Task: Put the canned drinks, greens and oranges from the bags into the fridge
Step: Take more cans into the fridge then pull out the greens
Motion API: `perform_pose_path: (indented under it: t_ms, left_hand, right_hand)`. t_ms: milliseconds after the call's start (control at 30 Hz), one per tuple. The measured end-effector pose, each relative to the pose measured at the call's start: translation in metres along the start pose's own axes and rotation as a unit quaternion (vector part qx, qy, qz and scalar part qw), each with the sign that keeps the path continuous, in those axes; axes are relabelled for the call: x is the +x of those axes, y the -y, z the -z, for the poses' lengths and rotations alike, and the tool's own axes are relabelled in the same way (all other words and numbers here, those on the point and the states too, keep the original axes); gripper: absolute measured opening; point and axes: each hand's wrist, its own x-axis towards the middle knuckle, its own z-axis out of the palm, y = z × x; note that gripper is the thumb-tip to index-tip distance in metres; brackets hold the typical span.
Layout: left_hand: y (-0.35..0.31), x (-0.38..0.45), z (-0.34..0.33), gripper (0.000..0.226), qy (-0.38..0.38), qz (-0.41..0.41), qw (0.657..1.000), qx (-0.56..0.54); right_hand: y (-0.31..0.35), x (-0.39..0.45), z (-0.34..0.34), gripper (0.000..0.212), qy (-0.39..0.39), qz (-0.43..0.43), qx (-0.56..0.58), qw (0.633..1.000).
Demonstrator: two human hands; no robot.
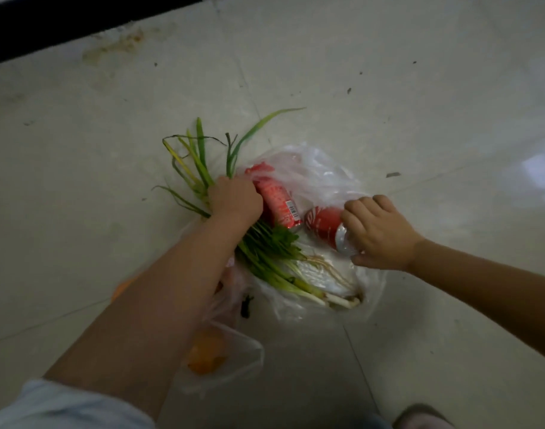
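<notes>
Left hand [235, 196] fisted around greens [266, 246]; right hand [378, 232] grips a red can [324, 222]. Second can [279, 204] between them, all on clear bag [314, 168], mid-floor [420, 88]. Oranges [206, 351] bagged near left forearm.

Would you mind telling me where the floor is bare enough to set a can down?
Bare tile lies right of the right hand and beyond the greens. The white bag and the orange bag nearer you are crowded.
</notes>
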Motion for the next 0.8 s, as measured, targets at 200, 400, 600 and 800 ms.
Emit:
perform_pose_path:
  t_ms: [200, 400, 600, 800]
  left_hand:
    - [-0.008, 0.021, 0.0, 0.047, 0.06, -0.04, 0.994, -0.083]
    - [-0.009, 0.024, -0.002, 0.04, 0.077, -0.101, 0.991, -0.032]
    - [-0.019, 0.023, 0.008, 0.038, 0.022, -0.09, 0.996, 0.015]
    - [-0.034, 0.025, 0.015, 0.041, 0.058, -0.06, 0.993, -0.083]
  right_hand:
    - [0.009, -0.018, -0.008, 0.08, 0.054, -0.14, 0.113, 0.982]
    - [0.021, -0.033, -0.024, 0.087, 0.094, -0.254, 0.289, 0.918]
    - [0.011, -0.021, -0.023, 0.096, 0.158, -0.251, 0.307, 0.904]
    - [0.006, 0.02, -0.018, 0.082, 0.16, -0.287, 0.351, 0.877]
